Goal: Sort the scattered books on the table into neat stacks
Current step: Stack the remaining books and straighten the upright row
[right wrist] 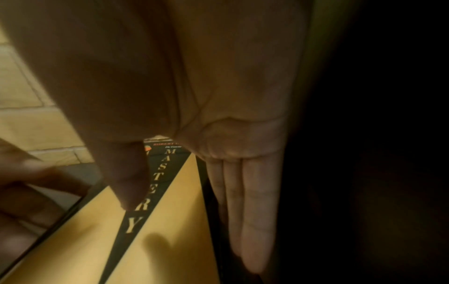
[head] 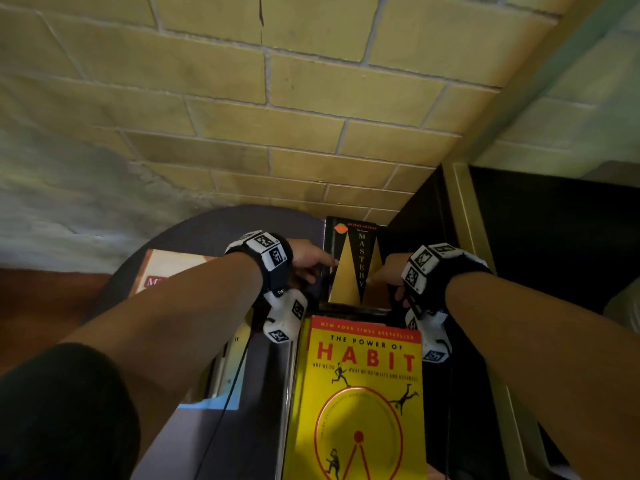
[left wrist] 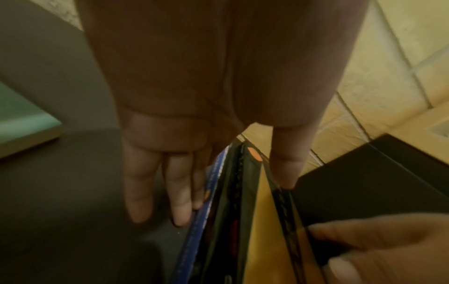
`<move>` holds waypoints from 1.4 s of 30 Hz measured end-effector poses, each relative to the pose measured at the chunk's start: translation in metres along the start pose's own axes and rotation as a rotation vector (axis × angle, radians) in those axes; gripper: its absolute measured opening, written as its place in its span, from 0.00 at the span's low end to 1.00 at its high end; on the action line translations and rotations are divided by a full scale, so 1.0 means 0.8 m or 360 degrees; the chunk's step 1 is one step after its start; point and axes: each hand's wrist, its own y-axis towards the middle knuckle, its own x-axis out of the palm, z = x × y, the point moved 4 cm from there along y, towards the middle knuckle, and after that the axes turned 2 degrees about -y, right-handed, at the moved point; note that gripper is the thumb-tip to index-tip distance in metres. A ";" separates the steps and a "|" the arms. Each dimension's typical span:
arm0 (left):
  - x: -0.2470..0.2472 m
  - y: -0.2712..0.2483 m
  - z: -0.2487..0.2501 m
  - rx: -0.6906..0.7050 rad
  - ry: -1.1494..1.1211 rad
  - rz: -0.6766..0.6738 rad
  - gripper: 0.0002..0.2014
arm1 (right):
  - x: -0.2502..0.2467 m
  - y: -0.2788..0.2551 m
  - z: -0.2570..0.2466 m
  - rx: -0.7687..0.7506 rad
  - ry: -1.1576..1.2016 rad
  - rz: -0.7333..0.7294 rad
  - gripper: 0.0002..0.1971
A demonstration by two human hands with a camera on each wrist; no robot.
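Note:
The black and gold "Mastery" book (head: 353, 271) lies on top of a stack at the far side of the dark round table (head: 207, 226). My left hand (head: 311, 263) is at its left edge: the left wrist view shows straight fingers (left wrist: 179, 201) along the stack's side and the thumb on the cover (left wrist: 257, 221). A blue book (left wrist: 213, 192) lies below it. My right hand (head: 388, 275) is at the right edge, its fingers (right wrist: 252, 221) straight down the side and its thumb resting on the cover (right wrist: 175, 211). Nearer me, the yellow "The Power of Habit" book (head: 363, 393) tops another stack.
A tan book (head: 166, 271) lies on the table's left part, and a light blue one (head: 221, 393) sits under my left forearm. A dark cabinet (head: 554, 237) stands close on the right. Yellow brick-patterned tiling (head: 277, 98) lies beyond the table.

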 end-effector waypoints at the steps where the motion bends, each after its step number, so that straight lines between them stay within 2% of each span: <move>1: -0.001 0.001 -0.002 -0.0008 -0.0056 -0.0015 0.17 | 0.000 0.002 0.002 0.0012 0.0009 -0.0016 0.23; 4: -0.001 0.007 -0.007 -0.0057 -0.0142 -0.0060 0.07 | 0.003 0.010 0.005 -0.0011 0.0016 -0.0008 0.23; 6: 0.001 0.011 -0.010 -0.0082 -0.0122 -0.0080 0.08 | 0.007 0.014 0.005 -0.0024 0.0014 -0.0012 0.23; 9: 0.003 0.014 -0.009 -0.0082 -0.0030 -0.0083 0.13 | 0.011 0.021 0.003 -0.0018 0.0020 -0.0001 0.22; 13: -0.002 0.017 -0.006 -0.0076 0.0016 -0.0041 0.32 | 0.012 0.028 0.000 -0.0024 0.0063 -0.0017 0.24; 16: -0.008 0.015 -0.004 -0.0084 0.0072 0.0009 0.34 | 0.015 0.028 -0.006 -0.0019 0.0087 -0.0117 0.26; 18: -0.007 0.013 -0.002 -0.0099 0.0131 -0.0003 0.31 | 0.016 0.030 -0.007 -0.0033 0.0065 -0.0140 0.26; 22: -0.004 0.015 0.002 -0.0077 0.0049 -0.0024 0.36 | 0.015 0.033 -0.003 -0.0089 0.0014 -0.0041 0.25; 28: -0.008 0.012 -0.002 -0.0099 -0.0033 -0.0017 0.27 | 0.004 0.030 -0.009 -0.0154 0.0057 0.0020 0.25; 33: -0.012 0.009 -0.005 -0.0115 -0.0004 -0.0009 0.35 | 0.003 0.031 -0.009 -0.0178 0.0174 0.0046 0.28; 37: -0.012 -0.001 -0.001 -0.0079 -0.0125 0.0035 0.26 | 0.005 0.034 -0.007 -0.0189 0.0316 0.0128 0.35; 42: -0.012 -0.003 -0.007 -0.0035 -0.0148 0.0079 0.28 | -0.009 0.036 -0.011 -0.0338 0.0270 0.0265 0.37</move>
